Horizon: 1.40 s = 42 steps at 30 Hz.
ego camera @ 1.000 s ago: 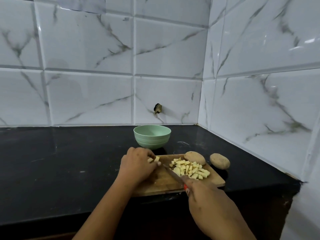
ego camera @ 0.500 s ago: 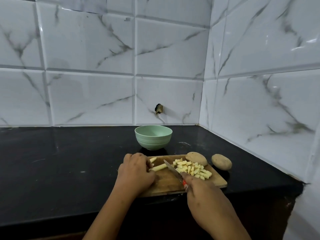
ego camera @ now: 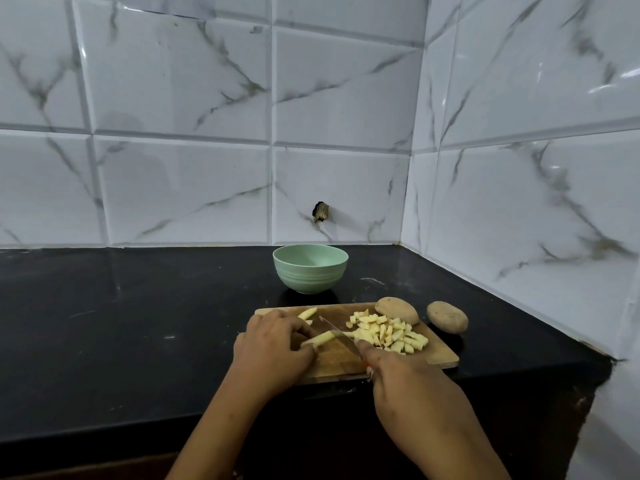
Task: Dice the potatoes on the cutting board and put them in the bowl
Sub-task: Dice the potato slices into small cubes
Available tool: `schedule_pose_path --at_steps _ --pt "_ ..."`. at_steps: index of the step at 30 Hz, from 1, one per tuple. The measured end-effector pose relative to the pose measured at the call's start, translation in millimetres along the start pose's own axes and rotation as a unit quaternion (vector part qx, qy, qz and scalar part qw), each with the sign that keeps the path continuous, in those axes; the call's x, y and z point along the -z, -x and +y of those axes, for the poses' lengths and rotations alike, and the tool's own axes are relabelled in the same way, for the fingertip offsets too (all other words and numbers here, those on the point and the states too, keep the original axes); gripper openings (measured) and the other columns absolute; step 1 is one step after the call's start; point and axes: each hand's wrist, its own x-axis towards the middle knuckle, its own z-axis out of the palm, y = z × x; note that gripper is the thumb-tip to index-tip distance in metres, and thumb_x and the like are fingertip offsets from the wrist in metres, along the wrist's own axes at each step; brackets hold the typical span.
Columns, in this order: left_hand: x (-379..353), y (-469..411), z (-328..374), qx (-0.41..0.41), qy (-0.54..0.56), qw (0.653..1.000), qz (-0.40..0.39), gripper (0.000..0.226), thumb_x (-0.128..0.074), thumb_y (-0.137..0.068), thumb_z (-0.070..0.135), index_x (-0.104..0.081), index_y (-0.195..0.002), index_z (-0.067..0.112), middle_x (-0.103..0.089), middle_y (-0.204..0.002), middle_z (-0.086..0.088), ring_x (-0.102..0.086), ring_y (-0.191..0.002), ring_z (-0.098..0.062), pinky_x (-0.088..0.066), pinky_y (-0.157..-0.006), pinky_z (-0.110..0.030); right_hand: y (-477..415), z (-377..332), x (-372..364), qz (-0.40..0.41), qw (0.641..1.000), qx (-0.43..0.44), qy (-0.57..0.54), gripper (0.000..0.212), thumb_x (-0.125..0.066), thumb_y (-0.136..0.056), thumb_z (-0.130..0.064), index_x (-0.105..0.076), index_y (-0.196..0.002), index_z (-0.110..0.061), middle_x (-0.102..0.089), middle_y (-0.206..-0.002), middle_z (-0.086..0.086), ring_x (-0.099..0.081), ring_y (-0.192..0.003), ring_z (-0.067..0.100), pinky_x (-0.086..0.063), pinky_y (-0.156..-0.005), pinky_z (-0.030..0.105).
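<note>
Roughly half done, I judge: diced potato (ego camera: 388, 332) is heaped on the cutting board (ego camera: 440, 356), the bowl (ego camera: 310, 268) looks empty, the left hand (ego camera: 273, 344) pins a strip (ego camera: 320, 338) with curled fingers under the knife (ego camera: 337, 332) gripped by the right hand (ego camera: 408, 386), and an unpeeled piece (ego camera: 396, 310) and a whole potato (ego camera: 447, 317) on the surface are uncut.

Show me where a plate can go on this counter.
Bare black counter runs left of the cutting board and green bowl, back to the tiles. Crowded: the board's right end, with diced potato, a brown potato on it and a second potato beside it.
</note>
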Motion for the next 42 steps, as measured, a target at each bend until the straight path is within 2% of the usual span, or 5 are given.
schedule_pose_path --at_steps 10,20,28,34,42 --pt "-2 -7 15 0.044 0.019 0.999 0.006 0.012 -0.057 -0.089 0.032 -0.064 -0.098 0.033 -0.053 -0.101 0.015 -0.045 -0.103 -0.009 -0.033 -0.098 -0.039 -8 -7 1 -0.001 0.996 0.027 0.091 0.068 -0.040 -0.097 -0.008 -0.014 -0.152 -0.038 -0.060 -0.115 0.001 -0.059 -0.096 0.017 -0.041 -0.066 0.027" --pt "1 -1 20 0.032 0.044 0.998 -0.010 0.012 -0.061 -0.087 0.032 -0.051 -0.081 0.037 -0.055 -0.091 0.019 -0.053 -0.100 -0.007 -0.042 -0.095 -0.038 2 3 -2 0.070 0.997 0.009 -0.041 0.052 -0.033 -0.102 -0.023 -0.022 -0.147 -0.046 -0.060 -0.109 -0.006 -0.057 -0.090 0.012 -0.048 -0.069 0.028" --pt "-5 4 20 -0.012 0.107 0.993 0.055 0.021 -0.073 -0.081 0.027 -0.061 -0.072 0.040 -0.057 -0.078 0.023 -0.055 -0.080 0.003 -0.048 -0.076 -0.019 16 -8 7 0.000 1.000 0.005 -0.013 0.058 -0.035 -0.102 -0.021 -0.012 -0.150 -0.043 -0.057 -0.122 -0.001 -0.056 -0.104 0.015 -0.041 -0.071 0.026" --pt "-6 3 19 -0.002 0.125 0.991 0.050 0.016 -0.073 -0.081 0.026 -0.065 -0.075 0.038 -0.061 -0.081 0.021 -0.056 -0.080 0.003 -0.048 -0.074 -0.017 9 -23 5 -0.042 0.998 0.015 0.052 0.067 -0.042 -0.098 -0.011 -0.009 -0.153 -0.031 -0.057 -0.123 0.003 -0.057 -0.105 0.019 -0.041 -0.070 0.029" --pt "-6 7 9 -0.014 0.133 0.988 0.070 0.016 -0.074 -0.080 0.029 -0.071 -0.096 0.033 -0.059 -0.086 0.023 -0.052 -0.079 0.007 -0.036 -0.063 -0.005 19 -17 11 0.005 1.000 0.016 0.018 0.059 -0.037 -0.101 -0.020 -0.012 -0.151 -0.041 -0.057 -0.120 -0.001 -0.055 -0.103 0.015 -0.037 -0.068 0.027"
